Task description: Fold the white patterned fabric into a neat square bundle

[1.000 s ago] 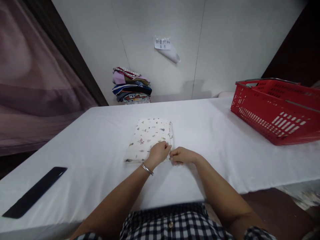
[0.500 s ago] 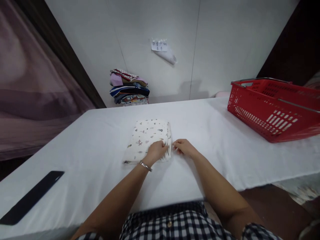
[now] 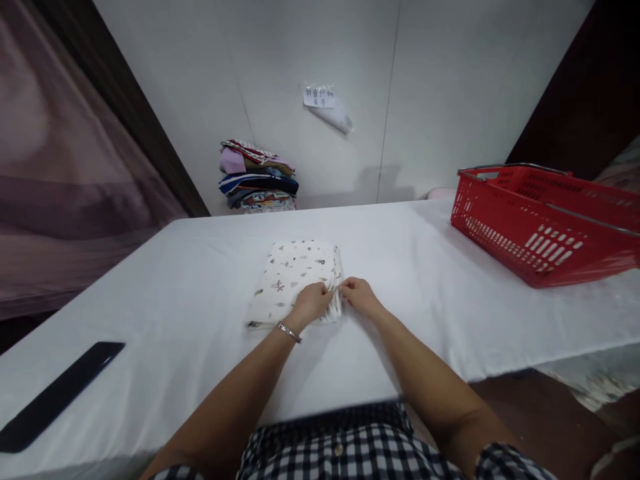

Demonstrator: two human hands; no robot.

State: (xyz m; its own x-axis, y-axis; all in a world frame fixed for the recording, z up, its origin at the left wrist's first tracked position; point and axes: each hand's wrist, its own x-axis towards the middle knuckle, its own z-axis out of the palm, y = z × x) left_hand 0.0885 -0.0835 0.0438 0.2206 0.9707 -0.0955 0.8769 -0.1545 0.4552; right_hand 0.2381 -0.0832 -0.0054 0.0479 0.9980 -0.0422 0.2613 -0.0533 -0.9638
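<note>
A folded white cloth (image 3: 290,273) with small printed motifs lies flat on the white-covered table (image 3: 200,280). My left hand (image 3: 313,301) is closed on the cloth near its right edge, bunching the layers there; a silver bracelet (image 3: 289,332) circles that wrist. At the same edge, just to the right, my right hand (image 3: 361,297) pinches with thumb and forefinger at the cloth's layered side. The fingertips of both hands nearly meet, and what exactly lies between the right fingertips is too small to see clearly.
A red plastic basket (image 3: 520,240) with metal handles stands on the right of the table. Several folded fabrics (image 3: 257,177) are stacked by the wall at the back. A flat dark strip (image 3: 60,393) lies at the left. A paper sign (image 3: 319,98) hangs on the wall.
My right hand has moved left, from just beside the cloth to its right edge, where the fingers pinch. My left hand keeps its hold in the same place.
</note>
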